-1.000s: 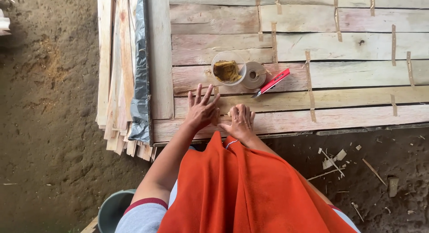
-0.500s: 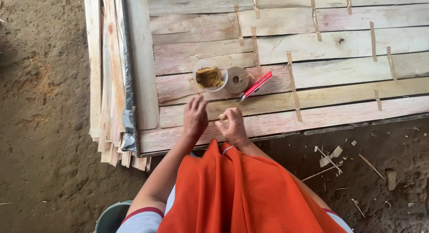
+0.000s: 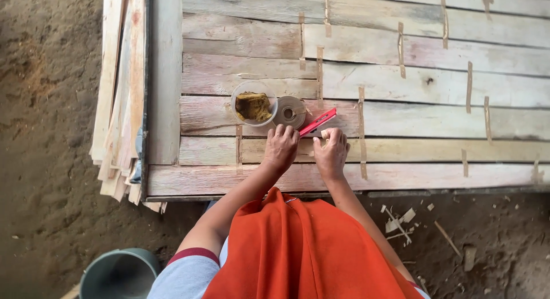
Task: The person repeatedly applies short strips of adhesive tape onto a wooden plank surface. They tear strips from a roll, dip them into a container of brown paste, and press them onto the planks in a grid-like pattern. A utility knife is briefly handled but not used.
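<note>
Head view: hands on a board panel, seen from above
Cutter (image 3: 317, 122): red; lies tilted on the panel (image 3: 435, 113), just beyond both hands
Left hand (image 3: 281, 148): fingers curled, pressed on a plank; whether it grips anything cannot be told
Right hand (image 3: 330, 152): fingers bent on the plank, near the cutter's lower end; grip unclear
Tub (image 3: 254, 103): clear, brown contents; touching a tape roll (image 3: 289, 111)
Bucket (image 3: 119, 273): on the dirt, lower left

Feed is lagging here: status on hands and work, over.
Left hand and right hand pressed on wooden plank. Red utility knife beside fingers, unheld. Tape roll nearby.
</note>
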